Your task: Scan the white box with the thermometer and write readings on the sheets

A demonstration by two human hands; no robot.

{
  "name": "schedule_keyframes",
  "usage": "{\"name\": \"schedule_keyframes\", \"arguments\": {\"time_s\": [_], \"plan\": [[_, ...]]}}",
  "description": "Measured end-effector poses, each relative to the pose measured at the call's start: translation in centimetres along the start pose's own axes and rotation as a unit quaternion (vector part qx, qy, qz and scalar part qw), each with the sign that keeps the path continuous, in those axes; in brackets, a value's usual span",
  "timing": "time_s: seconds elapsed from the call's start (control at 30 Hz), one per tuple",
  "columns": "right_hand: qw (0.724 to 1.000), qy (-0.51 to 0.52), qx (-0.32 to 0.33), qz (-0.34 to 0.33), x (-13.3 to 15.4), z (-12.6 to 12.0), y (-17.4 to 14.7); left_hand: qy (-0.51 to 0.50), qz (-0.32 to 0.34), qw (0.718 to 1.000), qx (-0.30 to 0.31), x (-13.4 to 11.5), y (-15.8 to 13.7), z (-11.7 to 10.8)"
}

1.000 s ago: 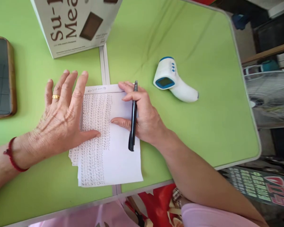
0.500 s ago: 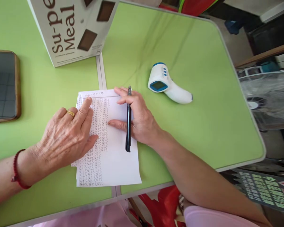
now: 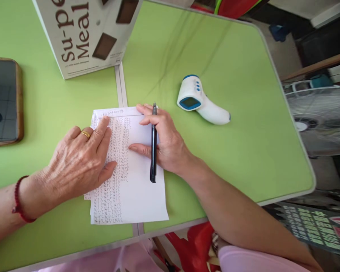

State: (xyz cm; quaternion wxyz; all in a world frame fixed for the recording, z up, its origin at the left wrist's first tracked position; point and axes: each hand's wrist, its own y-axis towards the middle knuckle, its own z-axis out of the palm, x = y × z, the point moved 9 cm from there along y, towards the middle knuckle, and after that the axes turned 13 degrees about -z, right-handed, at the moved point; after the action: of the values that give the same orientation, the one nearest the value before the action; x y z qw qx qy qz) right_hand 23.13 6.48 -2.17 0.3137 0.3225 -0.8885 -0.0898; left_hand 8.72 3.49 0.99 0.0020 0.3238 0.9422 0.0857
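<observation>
White sheets of paper (image 3: 143,200) lie on the green table, covered at the left with columns of small handwriting. The top edge is folded over into a strip with a line of writing. My left hand (image 3: 83,160), with a gold ring and a red bracelet, rests on the paper's left part. Its fingers are stretched out, the index fingertip at the folded strip. My right hand (image 3: 168,141) lies on the right side of the sheets, thumb and fingers apart on the paper. It keeps a black pen (image 3: 153,151) tucked against its fingers, pointing down toward me.
A white forehead thermometer (image 3: 202,100) lies to the right of the paper. Behind it stands a white box (image 3: 85,37) with brown squares. At the left is a dark-screened phone (image 3: 2,102). A fan (image 3: 323,117) is beyond the table's right edge.
The view has shifted very slightly. Both hands, the pen and the paper stay almost exactly where they were.
</observation>
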Motion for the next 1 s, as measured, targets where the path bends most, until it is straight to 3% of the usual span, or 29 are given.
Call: {"name": "schedule_keyframes", "arguments": {"time_s": [0.5, 1.0], "plan": [[0.999, -0.034, -0.007, -0.009, 0.5, -0.1, 0.1, 0.041, 0.023, 0.998, -0.039, -0.8, 0.3, -0.7], [0.999, -0.038, 0.0, -0.012, 0.4, 0.1, 0.2, 0.065, 0.017, 0.997, -0.026, -1.3, 0.3, -0.6]]}}
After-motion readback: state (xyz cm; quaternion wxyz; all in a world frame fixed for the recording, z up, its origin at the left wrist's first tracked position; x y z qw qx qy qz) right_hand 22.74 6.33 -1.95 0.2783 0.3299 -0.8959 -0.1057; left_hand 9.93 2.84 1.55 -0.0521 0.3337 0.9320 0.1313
